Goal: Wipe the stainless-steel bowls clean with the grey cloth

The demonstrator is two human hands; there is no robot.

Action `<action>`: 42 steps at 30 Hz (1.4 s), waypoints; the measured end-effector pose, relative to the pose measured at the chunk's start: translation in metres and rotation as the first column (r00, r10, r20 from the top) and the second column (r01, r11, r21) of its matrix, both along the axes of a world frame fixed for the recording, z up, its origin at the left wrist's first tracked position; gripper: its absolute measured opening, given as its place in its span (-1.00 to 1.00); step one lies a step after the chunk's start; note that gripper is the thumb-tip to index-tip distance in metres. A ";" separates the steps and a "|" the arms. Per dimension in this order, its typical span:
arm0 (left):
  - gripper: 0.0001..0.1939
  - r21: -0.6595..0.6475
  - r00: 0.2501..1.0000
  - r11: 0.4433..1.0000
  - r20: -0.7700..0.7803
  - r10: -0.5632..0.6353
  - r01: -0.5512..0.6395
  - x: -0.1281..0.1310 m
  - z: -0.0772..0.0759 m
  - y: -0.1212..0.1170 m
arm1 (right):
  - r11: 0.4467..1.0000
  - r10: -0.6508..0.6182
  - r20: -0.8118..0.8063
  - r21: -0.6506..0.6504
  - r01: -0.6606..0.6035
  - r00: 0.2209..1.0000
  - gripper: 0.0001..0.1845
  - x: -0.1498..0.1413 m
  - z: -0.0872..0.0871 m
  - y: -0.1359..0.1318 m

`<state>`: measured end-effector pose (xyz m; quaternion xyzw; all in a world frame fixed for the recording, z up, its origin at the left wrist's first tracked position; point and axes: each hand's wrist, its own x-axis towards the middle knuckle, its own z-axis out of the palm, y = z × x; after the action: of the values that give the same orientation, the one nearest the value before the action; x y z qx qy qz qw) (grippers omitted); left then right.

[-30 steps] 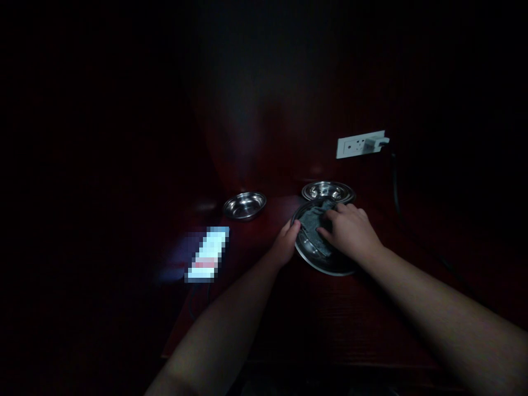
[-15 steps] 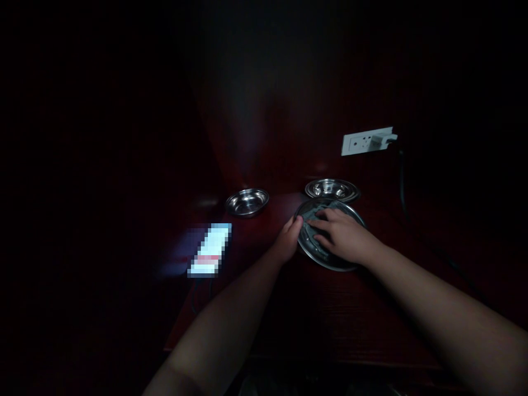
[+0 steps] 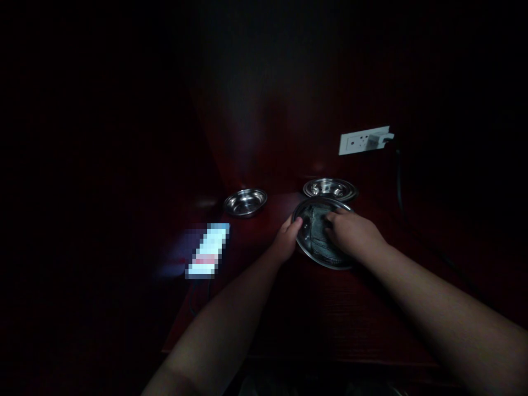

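Observation:
A round, shallow stainless steel dish [image 3: 305, 237] is tilted toward me above the dark red tabletop. My left hand [image 3: 286, 241] grips its left rim, with the thumb over the edge and the other fingers hidden beneath. Inside the dish lies a thin greyish-green cloth [image 3: 318, 226], spread over much of the bottom. My right hand [image 3: 357, 232] is at the right side of the dish, its bent fingers closed on the cloth; some fingertips are hidden in shadow.
Behind the dish sits another steel dish [image 3: 330, 188]; a steel bowl [image 3: 246, 202] stands farther left. A lit, pixelated phone [image 3: 208, 250] lies at the table's left edge. A white wall socket [image 3: 365, 141] holds a plug, its dark cable [image 3: 399, 181] hanging down.
My right hand has shifted right across the dish, and its spread fingers have curled in. The cloth has moved right, baring the dish's left side. My left hand keeps its grip.

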<state>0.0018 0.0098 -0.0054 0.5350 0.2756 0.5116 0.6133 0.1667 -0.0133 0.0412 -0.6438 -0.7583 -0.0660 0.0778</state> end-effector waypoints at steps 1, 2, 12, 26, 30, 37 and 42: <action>-0.57 0.008 1.000 1.000 -0.006 0.000 0.000 0.000 0.000 0.000 | 1.000 -0.008 0.008 -0.019 0.008 1.000 -0.66 0.000 0.001 0.000; -0.57 0.015 1.000 1.000 -0.012 -0.003 0.003 0.000 0.000 -0.001 | 0.999 -0.010 0.012 -0.034 0.011 1.000 -0.66 0.000 0.001 0.000; -0.52 0.000 0.999 0.999 -0.033 0.036 -0.036 0.001 0.006 -0.003 | 0.979 0.136 0.030 -0.155 -0.130 0.990 -0.67 0.000 -0.002 -0.006; -0.51 -0.009 0.998 0.998 -0.040 0.054 -0.055 0.000 0.004 -0.001 | 0.860 0.421 -0.280 -0.180 -0.478 0.863 -0.88 -0.005 0.000 -0.014; -0.50 0.008 0.998 0.999 -0.024 0.053 -0.052 0.001 0.003 0.000 | 0.790 0.492 -0.448 -0.129 -0.599 0.746 -0.89 -0.007 -0.002 -0.013; -0.45 -0.036 0.998 0.999 -0.057 0.035 -0.037 0.000 -0.003 0.002 | 0.764 0.502 -0.636 0.008 -0.646 0.586 -0.91 -0.011 -0.005 -0.013; -0.44 -0.056 0.998 0.998 -0.062 0.006 -0.009 -0.001 -0.005 0.003 | 0.787 0.560 -0.568 0.139 -0.601 0.603 -0.76 -0.014 -0.006 -0.014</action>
<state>0.0010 0.0131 -0.0106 0.5322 0.3107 0.4892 0.6172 0.1522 -0.0270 0.0355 -0.3526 -0.8658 0.1881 0.3012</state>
